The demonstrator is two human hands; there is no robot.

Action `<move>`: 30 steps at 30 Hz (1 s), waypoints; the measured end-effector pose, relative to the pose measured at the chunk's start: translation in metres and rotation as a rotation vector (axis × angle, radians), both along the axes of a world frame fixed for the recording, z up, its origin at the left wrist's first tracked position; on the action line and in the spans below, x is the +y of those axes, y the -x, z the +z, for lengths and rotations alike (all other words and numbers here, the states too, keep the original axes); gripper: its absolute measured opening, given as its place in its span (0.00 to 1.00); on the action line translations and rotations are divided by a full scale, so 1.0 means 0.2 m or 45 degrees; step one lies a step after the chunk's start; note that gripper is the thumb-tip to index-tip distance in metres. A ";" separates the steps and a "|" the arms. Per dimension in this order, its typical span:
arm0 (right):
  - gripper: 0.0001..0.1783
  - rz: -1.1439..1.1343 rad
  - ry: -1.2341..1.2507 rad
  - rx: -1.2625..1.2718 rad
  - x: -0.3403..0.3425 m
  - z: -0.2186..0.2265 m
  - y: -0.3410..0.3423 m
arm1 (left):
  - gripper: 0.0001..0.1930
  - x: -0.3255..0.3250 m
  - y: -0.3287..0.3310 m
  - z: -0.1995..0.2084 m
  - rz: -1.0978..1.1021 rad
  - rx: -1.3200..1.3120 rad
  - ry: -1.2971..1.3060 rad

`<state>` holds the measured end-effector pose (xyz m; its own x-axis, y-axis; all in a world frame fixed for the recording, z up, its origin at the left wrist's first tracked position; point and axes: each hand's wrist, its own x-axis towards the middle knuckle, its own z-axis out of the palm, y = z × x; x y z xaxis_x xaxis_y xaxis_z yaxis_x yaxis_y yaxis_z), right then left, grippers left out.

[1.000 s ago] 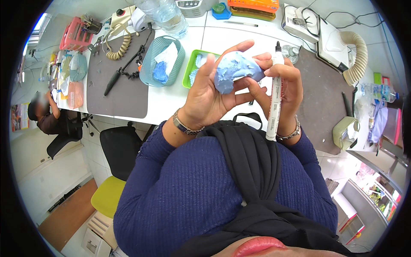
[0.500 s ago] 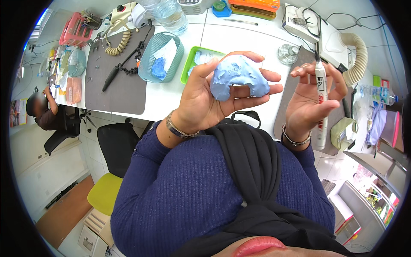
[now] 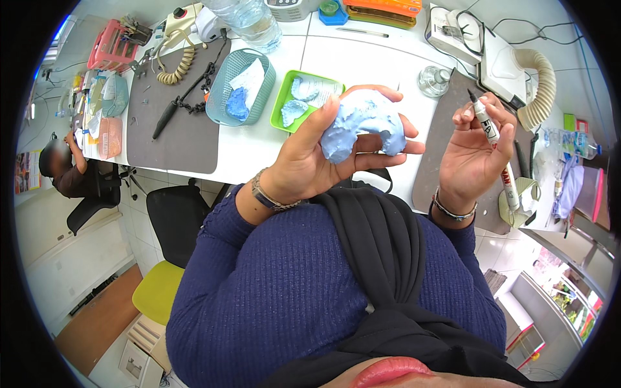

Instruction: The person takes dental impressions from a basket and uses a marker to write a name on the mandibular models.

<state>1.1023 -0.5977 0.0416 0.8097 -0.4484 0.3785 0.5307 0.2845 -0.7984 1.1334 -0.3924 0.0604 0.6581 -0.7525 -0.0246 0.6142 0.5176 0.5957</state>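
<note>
A light-blue, horseshoe-shaped dental cast (image 3: pixel 365 113) with a rough, lumpy surface rests in my left hand (image 3: pixel 304 145). The thumb presses its left side while the fingers spread behind and beneath it. To the right, my right hand (image 3: pixel 467 161) grips a white marker (image 3: pixel 486 123) between thumb and fingers. Its dark tip is bare and points up and left, apart from the cast. Just beyond my left hand, a green tray (image 3: pixel 279 103) holds light-blue pieces (image 3: pixel 295 112) and a clear packet. Left of it, a teal basket (image 3: pixel 257 103) contains a bright-blue lump (image 3: pixel 237 103) and white paper.
A glass bottle (image 3: pixel 433 82) stands beyond the right hand, near a white machine with a ribbed hose (image 3: pixel 535 90). A pen (image 3: pixel 362 32) lies at the back. On the left, a dark mat (image 3: pixel 187 145) bears a handpiece (image 3: pixel 167 119); another person (image 3: pixel 68 165) sits farther off.
The cast has tilted slightly in my left hand, uncovering more of the green tray. My right hand has tipped the marker from upright to a leftward slant, moving its tip down slightly.
</note>
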 end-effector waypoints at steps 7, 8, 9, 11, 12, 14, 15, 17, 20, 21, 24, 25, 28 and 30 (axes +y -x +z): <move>0.07 0.279 0.238 -0.210 0.12 0.17 -0.03 | 0.32 -0.02 -0.03 -0.02 -0.105 0.032 0.028; 0.07 0.305 0.383 -0.251 0.13 0.18 -0.05 | 0.31 -0.02 -0.03 -0.01 -0.082 0.059 0.000; 0.08 0.308 0.474 -0.249 0.15 0.21 -0.05 | 0.29 -0.02 -0.02 0.00 -0.059 0.086 -0.029; 0.10 0.313 0.650 -0.253 0.20 0.24 -0.07 | 0.28 -0.03 -0.01 0.04 0.008 0.136 -0.118; 0.10 0.340 0.822 -0.278 0.20 0.26 -0.09 | 0.27 -0.04 0.00 0.05 0.051 0.160 -0.178; 0.10 0.341 0.972 -0.209 0.22 0.28 -0.09 | 0.25 -0.04 0.00 0.05 0.059 0.171 -0.194; 0.10 0.330 0.962 -0.201 0.23 0.28 -0.09 | 0.25 -0.04 0.00 0.05 0.066 0.189 -0.199; 0.10 0.311 0.942 -0.186 0.24 0.26 -0.10 | 0.24 -0.04 0.01 0.05 0.081 0.224 -0.211; 0.11 0.299 1.013 -0.196 0.24 0.26 -0.10 | 0.24 -0.04 0.01 0.04 0.104 0.209 -0.252; 0.11 0.294 1.021 -0.191 0.24 0.26 -0.11 | 0.24 -0.05 0.01 0.04 0.101 0.204 -0.257; 0.12 0.288 1.039 -0.175 0.25 0.27 -0.11 | 0.24 -0.06 0.01 0.04 0.102 0.206 -0.272; 0.12 0.290 1.042 -0.165 0.25 0.27 -0.10 | 0.24 -0.06 0.01 0.04 0.105 0.219 -0.276; 0.13 0.309 1.057 -0.138 0.24 0.28 -0.10 | 0.24 -0.06 0.01 0.04 0.101 0.242 -0.286; 0.13 0.317 1.037 -0.138 0.24 0.28 -0.11 | 0.24 -0.06 0.02 0.04 0.101 0.251 -0.292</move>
